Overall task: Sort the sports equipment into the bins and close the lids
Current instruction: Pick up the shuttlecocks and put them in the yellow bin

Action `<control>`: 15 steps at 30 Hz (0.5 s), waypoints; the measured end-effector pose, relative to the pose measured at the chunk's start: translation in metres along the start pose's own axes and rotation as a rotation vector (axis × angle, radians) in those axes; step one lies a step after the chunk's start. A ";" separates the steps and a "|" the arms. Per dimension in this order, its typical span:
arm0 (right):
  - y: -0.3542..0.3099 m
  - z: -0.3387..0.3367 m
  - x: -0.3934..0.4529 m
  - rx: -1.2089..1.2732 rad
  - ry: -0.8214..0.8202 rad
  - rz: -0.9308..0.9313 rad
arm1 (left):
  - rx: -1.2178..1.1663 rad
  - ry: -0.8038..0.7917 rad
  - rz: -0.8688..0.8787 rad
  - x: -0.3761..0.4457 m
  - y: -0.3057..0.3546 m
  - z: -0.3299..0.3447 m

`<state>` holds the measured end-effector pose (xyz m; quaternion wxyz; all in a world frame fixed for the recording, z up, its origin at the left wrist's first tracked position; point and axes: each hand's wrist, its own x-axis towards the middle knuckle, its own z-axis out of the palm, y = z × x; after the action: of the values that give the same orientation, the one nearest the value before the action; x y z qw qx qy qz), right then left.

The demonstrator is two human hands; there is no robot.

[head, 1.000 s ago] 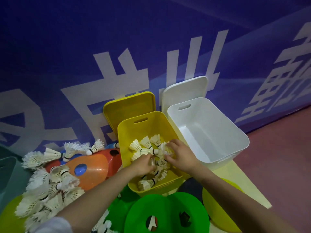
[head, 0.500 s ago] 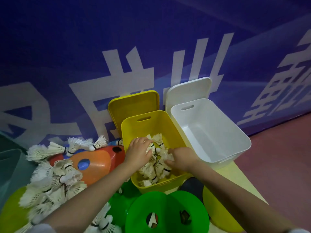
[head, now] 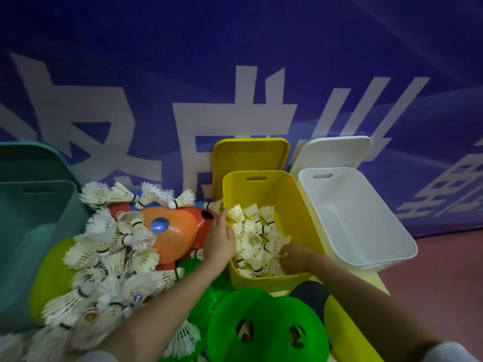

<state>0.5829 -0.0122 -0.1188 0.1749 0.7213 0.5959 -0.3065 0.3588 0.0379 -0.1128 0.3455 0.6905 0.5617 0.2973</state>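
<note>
Yellow bin [head: 292, 202]: open, partly filled with shuttlecocks [head: 257, 239]; its lid [head: 249, 155] leans against the wall behind it.
White bin [head: 366, 231]: open and looks empty; its lid [head: 337, 151] also stands behind it.
Teal bin [head: 31, 218]: at far left, open; what it holds cannot be told.
Loose shuttlecocks [head: 109, 246]: a large heap lies left of the yellow bin, over and around the cones, so most of this sorting seems undone.
Cones: orange cones [head: 175, 236] under the heap, green cones [head: 264, 327] in front, a yellow one at lower left; none binned as far as I can see.
Left hand [head: 218, 240]: at the yellow bin's left rim, fingers fairly straight and spread, holding nothing I can make out.
Right hand [head: 294, 256]: down inside the yellow bin among the shuttlecocks, fingers hidden, so I cannot tell whether it grips any.
Progress: early, by my judgement; one bin partly loaded, all lids off.
Left to do: the heap, the cones, then the lids.
</note>
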 end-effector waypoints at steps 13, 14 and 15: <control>-0.115 -0.038 -0.071 0.796 0.530 -0.444 | -0.034 -0.013 0.082 -0.011 -0.017 -0.098; -0.133 -0.037 -0.073 0.816 0.523 -0.483 | 0.006 0.007 0.091 -0.015 -0.026 -0.115; -0.151 -0.034 -0.074 0.822 0.513 -0.521 | 0.043 0.022 0.095 -0.019 -0.035 -0.132</control>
<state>0.4372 -0.0126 -0.0283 -0.3535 0.6103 0.6097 -0.3617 0.2298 0.0423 -0.0648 0.3096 0.7204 0.5384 0.3088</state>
